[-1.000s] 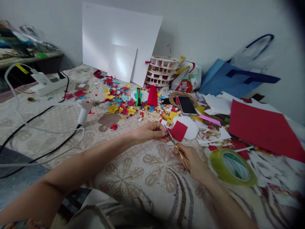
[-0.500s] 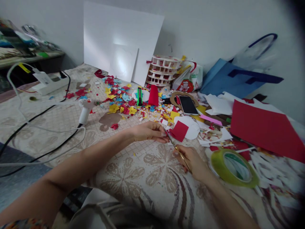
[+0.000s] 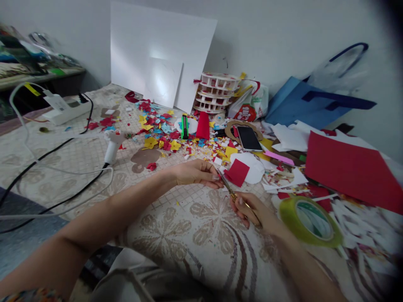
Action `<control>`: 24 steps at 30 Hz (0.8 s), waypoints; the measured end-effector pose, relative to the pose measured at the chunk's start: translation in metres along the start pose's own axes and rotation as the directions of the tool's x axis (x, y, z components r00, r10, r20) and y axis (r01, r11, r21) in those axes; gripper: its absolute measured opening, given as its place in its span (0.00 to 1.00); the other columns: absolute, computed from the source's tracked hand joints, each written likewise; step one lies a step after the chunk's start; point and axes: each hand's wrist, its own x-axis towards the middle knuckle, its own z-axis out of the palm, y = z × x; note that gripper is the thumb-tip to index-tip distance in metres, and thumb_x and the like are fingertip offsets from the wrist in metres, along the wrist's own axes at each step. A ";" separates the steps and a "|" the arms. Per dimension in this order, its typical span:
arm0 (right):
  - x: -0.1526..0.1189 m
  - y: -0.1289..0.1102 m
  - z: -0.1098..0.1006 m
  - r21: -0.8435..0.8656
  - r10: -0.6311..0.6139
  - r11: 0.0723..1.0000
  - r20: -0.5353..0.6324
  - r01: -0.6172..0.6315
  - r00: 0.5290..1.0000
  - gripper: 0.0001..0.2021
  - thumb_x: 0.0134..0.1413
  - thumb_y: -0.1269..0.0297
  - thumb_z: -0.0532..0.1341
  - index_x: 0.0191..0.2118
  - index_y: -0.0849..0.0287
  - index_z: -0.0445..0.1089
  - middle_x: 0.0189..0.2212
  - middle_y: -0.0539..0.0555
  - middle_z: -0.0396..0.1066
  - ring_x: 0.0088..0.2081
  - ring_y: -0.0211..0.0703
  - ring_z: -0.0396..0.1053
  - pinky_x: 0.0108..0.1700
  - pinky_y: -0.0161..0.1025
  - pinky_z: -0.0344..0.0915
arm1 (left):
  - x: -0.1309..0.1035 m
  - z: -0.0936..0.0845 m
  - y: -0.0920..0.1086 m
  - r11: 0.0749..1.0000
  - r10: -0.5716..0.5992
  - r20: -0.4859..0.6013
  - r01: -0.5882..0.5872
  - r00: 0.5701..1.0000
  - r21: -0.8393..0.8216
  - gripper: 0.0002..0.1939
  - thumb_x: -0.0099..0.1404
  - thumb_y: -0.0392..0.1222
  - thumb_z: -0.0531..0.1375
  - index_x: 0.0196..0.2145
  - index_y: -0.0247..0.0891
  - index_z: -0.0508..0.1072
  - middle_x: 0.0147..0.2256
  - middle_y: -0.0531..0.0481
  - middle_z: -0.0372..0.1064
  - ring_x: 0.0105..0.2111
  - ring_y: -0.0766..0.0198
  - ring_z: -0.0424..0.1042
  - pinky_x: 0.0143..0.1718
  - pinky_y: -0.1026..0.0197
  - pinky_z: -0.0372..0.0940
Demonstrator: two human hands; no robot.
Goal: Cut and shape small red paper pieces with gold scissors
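My right hand (image 3: 248, 207) is closed around the gold handles of a pair of scissors (image 3: 232, 193), whose blades point up and left toward my other hand. With fingers pinched together, my left hand (image 3: 203, 173) holds a small piece of red paper (image 3: 219, 178), mostly hidden by the fingertips. The scissor tips are right at this piece; whether they touch it I cannot tell. Just beyond the blades lies a red paper square (image 3: 238, 172), partly over a white paper disc (image 3: 254, 168).
Glue gun (image 3: 112, 147) with cables at left. Paper flowers and scraps (image 3: 151, 143) spread behind my hands, with a green-edged cutter (image 3: 184, 127) and a phone (image 3: 248, 139). At right are a tape roll (image 3: 285, 216) and red sheet (image 3: 349, 172). A round white tiered structure (image 3: 217, 93) stands behind.
My right hand has turned slightly, so the scissors show more of their gold handle loops. My left hand stays almost in place with the red piece.
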 end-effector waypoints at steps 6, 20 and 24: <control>0.000 0.002 -0.004 -0.055 0.005 0.998 -0.016 -0.006 1.000 0.19 0.55 0.47 0.51 0.24 0.58 0.56 0.15 0.43 0.51 0.14 0.30 0.50 0.15 0.29 0.51 | 0.000 -0.001 -0.001 1.000 -0.008 0.001 0.008 1.000 0.007 0.10 0.50 0.39 0.66 0.27 0.31 0.70 0.33 0.45 0.74 0.35 0.67 0.74 0.44 0.61 0.64; -0.001 0.010 -0.010 -0.176 -0.020 0.984 -0.014 0.017 1.000 0.19 0.58 0.48 0.49 0.24 0.58 0.55 0.13 0.43 0.52 0.13 0.29 0.48 0.15 0.28 0.46 | 0.001 0.000 0.001 0.999 -0.030 -0.014 0.029 0.999 -0.018 0.09 0.51 0.36 0.66 0.28 0.29 0.69 0.32 0.45 0.74 0.35 0.67 0.74 0.44 0.63 0.64; -0.001 0.008 -0.009 -0.213 -0.023 0.977 -0.024 0.017 0.999 0.19 0.58 0.48 0.48 0.25 0.58 0.56 0.13 0.43 0.53 0.13 0.29 0.50 0.15 0.28 0.47 | 0.002 0.000 0.001 1.000 -0.025 -0.016 0.025 1.000 -0.014 0.08 0.53 0.35 0.65 0.28 0.29 0.69 0.33 0.44 0.74 0.35 0.68 0.74 0.44 0.63 0.65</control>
